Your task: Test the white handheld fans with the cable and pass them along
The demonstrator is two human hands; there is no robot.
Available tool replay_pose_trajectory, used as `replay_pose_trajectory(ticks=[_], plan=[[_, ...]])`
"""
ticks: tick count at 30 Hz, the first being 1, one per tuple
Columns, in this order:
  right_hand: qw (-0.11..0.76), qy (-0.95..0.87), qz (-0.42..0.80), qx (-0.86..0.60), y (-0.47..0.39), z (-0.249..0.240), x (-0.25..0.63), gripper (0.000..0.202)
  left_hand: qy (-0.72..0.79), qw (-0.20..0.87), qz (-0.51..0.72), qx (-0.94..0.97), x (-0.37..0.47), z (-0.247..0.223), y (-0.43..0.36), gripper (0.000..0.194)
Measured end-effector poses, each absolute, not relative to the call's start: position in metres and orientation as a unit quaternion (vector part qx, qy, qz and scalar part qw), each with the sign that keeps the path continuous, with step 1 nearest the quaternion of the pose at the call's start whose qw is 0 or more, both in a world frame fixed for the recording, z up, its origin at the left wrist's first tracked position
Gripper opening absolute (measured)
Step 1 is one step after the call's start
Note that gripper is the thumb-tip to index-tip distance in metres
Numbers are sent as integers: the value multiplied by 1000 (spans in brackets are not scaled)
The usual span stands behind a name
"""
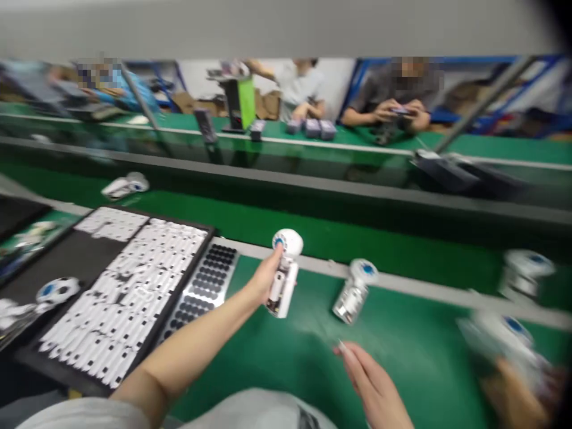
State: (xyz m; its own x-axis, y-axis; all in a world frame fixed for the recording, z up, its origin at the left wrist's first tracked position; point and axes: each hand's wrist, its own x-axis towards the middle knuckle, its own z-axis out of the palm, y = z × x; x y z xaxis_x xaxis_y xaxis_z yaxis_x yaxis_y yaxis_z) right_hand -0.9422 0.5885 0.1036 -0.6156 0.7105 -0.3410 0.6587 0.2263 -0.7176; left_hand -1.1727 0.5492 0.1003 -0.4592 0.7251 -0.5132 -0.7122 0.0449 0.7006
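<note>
My left hand (267, 275) is closed around a white round-headed device (290, 243) with a blue disc on its head. The device's handle stands open along its length, showing dark parts inside. Over the green bench, my right hand (373, 381) has thumb and finger pressed together; a small pale spot shows at the tips, too blurred to name. Between and beyond my hands, a second such device (353, 301) with a shiny handle lies on the bench mat (308, 369), touched by neither hand.
On the left, a black tray (210, 232) holds rows of white shell parts (134, 298) beside a sheet of black round pads (214, 268). A green conveyor (357, 232) runs behind. Another person's hand (513, 393) grips a similar device at right. People sit across the line.
</note>
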Motion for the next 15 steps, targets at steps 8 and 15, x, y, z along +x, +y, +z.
replay_pose_trajectory(ticks=[8,15], plan=[[107,-765,540,-335,564,139,-944,32,521,588,616,55,-1120,137,523,43],[169,-785,512,-305,553,146,-940,27,508,614,592,118,-1085,151,512,28]])
